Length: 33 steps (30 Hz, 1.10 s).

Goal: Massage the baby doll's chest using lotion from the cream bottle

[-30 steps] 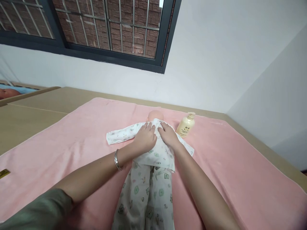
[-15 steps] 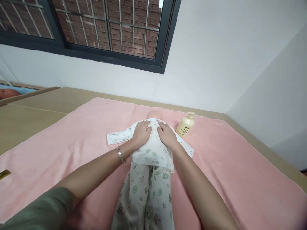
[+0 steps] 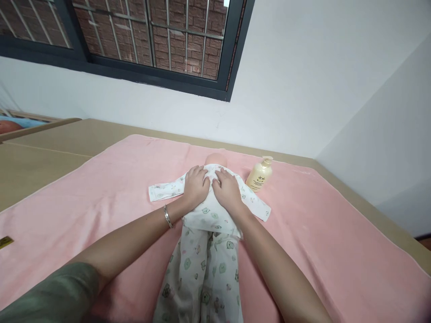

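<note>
Item: baby doll (image 3: 215,159) in a white printed top (image 3: 215,211) and matching trousers (image 3: 202,273), lying lengthwise mid-way on the pink towel (image 3: 101,193), head toward 12 o'clock; cream pump bottle (image 3: 258,175) just beside it at 2 o'clock. Left hand (image 3: 196,187) and right hand (image 3: 226,190) lie side by side on the chest, palms down, fingers spread flat and grasping nothing, forearms converging from 7 and 5 o'clock, bangle (image 3: 167,216) on the left wrist. Handling note: even, light pressure from both palms, worked outward toward the sleeves, would likely keep the cloth flat without bunching at the collar.

Both arms stretched forward, left hand (image 3: 197,187) and right hand (image 3: 226,190) palm-down, side by side, fingers spread
</note>
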Each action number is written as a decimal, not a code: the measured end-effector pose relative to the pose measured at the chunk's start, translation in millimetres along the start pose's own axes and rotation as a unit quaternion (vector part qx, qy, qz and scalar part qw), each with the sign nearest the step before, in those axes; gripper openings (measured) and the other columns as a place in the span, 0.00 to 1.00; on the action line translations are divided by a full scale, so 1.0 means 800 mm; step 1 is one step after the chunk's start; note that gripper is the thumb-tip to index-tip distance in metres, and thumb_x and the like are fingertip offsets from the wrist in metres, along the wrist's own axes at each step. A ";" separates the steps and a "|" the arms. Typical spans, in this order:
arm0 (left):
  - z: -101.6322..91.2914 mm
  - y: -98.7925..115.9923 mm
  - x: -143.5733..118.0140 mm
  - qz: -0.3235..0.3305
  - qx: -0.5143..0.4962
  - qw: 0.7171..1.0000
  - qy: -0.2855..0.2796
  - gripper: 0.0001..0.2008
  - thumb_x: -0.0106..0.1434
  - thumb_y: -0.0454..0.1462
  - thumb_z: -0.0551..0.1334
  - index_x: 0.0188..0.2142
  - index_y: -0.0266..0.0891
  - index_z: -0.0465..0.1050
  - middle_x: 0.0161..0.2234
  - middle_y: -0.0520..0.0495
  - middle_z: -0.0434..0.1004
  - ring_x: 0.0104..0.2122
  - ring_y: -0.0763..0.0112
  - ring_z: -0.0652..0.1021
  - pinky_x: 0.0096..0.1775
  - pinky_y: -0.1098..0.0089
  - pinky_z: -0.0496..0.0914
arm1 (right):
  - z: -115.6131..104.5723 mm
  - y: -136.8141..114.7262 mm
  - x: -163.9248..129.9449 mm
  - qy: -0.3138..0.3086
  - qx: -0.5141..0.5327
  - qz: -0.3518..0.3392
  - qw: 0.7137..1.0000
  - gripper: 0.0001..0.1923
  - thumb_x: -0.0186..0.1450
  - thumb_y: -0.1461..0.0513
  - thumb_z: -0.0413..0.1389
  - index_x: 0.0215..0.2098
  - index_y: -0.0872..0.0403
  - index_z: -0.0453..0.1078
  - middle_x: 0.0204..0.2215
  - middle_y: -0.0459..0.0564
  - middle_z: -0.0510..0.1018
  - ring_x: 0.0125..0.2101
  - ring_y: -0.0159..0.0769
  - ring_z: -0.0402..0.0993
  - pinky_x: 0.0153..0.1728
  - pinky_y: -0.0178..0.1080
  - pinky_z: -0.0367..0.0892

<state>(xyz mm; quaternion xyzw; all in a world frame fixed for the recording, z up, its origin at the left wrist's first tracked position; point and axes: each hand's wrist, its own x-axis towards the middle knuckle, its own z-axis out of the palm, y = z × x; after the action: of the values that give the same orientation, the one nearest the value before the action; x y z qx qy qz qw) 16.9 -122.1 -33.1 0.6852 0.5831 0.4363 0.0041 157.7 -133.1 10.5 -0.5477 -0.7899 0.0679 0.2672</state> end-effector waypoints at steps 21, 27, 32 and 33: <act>-0.004 0.005 0.003 -0.002 0.065 0.997 -0.052 0.20 0.68 0.37 0.50 0.52 0.37 0.75 0.52 0.39 0.78 0.55 0.54 0.74 0.59 0.55 0.67 | -0.007 -0.005 0.000 -0.028 -0.033 -0.018 0.999 0.27 0.71 0.59 0.44 0.66 0.57 0.61 0.69 0.59 0.58 0.69 0.49 0.50 0.68 0.58 0.45; -0.004 0.003 0.005 0.011 0.047 0.997 -0.058 0.20 0.67 0.36 0.50 0.52 0.34 0.75 0.50 0.38 0.79 0.52 0.54 0.75 0.58 0.55 0.68 | -0.001 -0.011 -0.006 -0.047 -0.063 0.015 0.997 0.27 0.73 0.57 0.42 0.67 0.55 0.61 0.69 0.60 0.59 0.68 0.54 0.53 0.65 0.60 0.49; -0.005 0.002 0.005 0.017 0.049 0.997 -0.052 0.20 0.67 0.37 0.50 0.52 0.36 0.75 0.51 0.40 0.79 0.53 0.55 0.75 0.58 0.55 0.68 | -0.006 -0.022 -0.014 -0.031 -0.131 0.062 0.989 0.28 0.73 0.54 0.43 0.68 0.56 0.60 0.65 0.67 0.63 0.62 0.59 0.61 0.57 0.57 0.61; -0.004 0.001 0.005 0.018 0.050 0.997 -0.051 0.20 0.67 0.37 0.50 0.52 0.37 0.75 0.50 0.40 0.80 0.52 0.55 0.75 0.58 0.55 0.68 | -0.006 -0.023 -0.014 -0.030 -0.139 0.061 0.988 0.28 0.73 0.54 0.43 0.68 0.56 0.60 0.64 0.67 0.64 0.61 0.59 0.62 0.55 0.56 0.63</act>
<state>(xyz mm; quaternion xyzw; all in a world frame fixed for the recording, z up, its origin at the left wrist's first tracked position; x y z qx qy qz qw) 15.4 -120.9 -27.9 0.7162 0.5912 0.3709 -0.0082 148.1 -151.6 18.1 -0.6245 -0.7644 -0.0102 0.1598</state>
